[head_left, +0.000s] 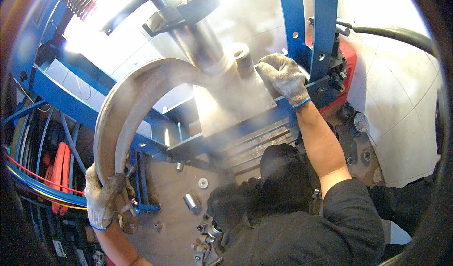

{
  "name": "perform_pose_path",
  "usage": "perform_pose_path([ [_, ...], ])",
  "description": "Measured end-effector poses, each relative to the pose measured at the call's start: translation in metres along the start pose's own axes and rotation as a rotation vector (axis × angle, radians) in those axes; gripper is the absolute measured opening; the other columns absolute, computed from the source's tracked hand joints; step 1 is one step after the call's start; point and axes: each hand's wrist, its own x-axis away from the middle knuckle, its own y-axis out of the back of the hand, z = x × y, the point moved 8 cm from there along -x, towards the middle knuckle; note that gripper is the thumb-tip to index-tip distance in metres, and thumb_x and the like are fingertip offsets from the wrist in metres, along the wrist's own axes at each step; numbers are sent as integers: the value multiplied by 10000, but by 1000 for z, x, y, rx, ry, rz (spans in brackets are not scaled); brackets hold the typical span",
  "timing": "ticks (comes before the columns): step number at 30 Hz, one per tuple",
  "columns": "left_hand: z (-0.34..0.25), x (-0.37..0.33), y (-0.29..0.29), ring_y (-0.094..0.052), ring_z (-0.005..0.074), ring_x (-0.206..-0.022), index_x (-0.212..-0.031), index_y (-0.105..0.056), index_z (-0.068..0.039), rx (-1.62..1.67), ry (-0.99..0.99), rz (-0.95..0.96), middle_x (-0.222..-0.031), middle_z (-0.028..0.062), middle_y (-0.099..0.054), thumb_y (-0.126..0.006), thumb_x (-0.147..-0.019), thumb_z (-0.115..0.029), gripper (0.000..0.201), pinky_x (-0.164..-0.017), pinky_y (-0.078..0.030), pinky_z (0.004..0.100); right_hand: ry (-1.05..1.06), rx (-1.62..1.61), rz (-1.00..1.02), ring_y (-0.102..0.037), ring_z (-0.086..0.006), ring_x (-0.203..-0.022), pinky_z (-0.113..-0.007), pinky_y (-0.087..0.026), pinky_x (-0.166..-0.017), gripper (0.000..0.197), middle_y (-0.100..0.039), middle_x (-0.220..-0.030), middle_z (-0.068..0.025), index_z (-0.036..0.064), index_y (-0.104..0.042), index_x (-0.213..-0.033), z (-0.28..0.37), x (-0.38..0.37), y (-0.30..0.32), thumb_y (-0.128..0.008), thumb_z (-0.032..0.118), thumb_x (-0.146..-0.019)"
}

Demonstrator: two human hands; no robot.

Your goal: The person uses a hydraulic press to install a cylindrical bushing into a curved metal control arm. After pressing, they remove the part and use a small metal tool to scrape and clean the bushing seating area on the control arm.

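My left hand (103, 197), in a grey knit glove, grips the lower end of a wide curved metal band (123, 106) that arches up to the steel ram (202, 42) of a blue press. My right hand (284, 77), also gloved, rests flat on the steel block (236, 103) under the ram, beside a blue upright post (324, 25). A short metal cylinder (241, 58) stands on the block just left of that hand. Haze blurs the middle of the view.
The blue press frame (61, 101) crosses from the left. Red and blue cables (42, 181) run at the lower left. Pressure gauges (361, 122) and a black hose (391, 32) sit at the right. Small sockets and cylinders (192, 202) lie on the plate below.
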Motion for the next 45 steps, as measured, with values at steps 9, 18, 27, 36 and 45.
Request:
perform_pose_path([
  [9, -5, 3, -3, -668, 179, -704, -1268, -569, 10, 57, -5, -11, -951, 145, -697, -799, -748, -200, 606, -624, -567, 343, 24, 13, 24, -698, -208, -887, -325, -536, -817, 251, -739, -968, -119, 31, -737, -987, -6, -5, -2, -663, 249, -887],
  [18, -6, 1, -1, -669, 198, -647, -1280, -546, 12, 28, -55, -24, -887, 155, -692, -813, -745, -216, 640, -578, -567, 350, 30, 8, 18, -667, -142, -832, -293, -531, -764, 211, -740, -924, -90, 18, -735, -994, -3, -4, -1, -711, 201, -892],
  [27, -14, 4, -10, -659, 205, -593, -1282, -521, 24, 108, -38, 30, -841, 159, -681, -822, -763, -237, 655, -530, -560, 350, 16, 30, 51, -717, -230, -921, -339, -547, -837, 289, -743, -1000, -133, 33, -741, -993, -9, -7, -2, -656, 281, -871],
  [36, -10, -1, -4, -667, 206, -627, -1282, -513, 30, 48, -103, -12, -889, 168, -680, -812, -776, -224, 640, -547, -565, 347, 39, 3, 53, -718, -230, -903, -338, -548, -828, 283, -745, -982, -128, 41, -743, -998, -10, -8, -3, -666, 280, -869],
  [45, -13, 5, -7, -666, 217, -624, -1286, -501, 33, 52, -57, 4, -888, 169, -679, -813, -776, -211, 646, -546, -570, 354, 20, -1, 62, -717, -219, -906, -332, -549, -828, 276, -746, -995, -126, 46, -741, -1004, -9, -7, -3, -665, 279, -877],
])
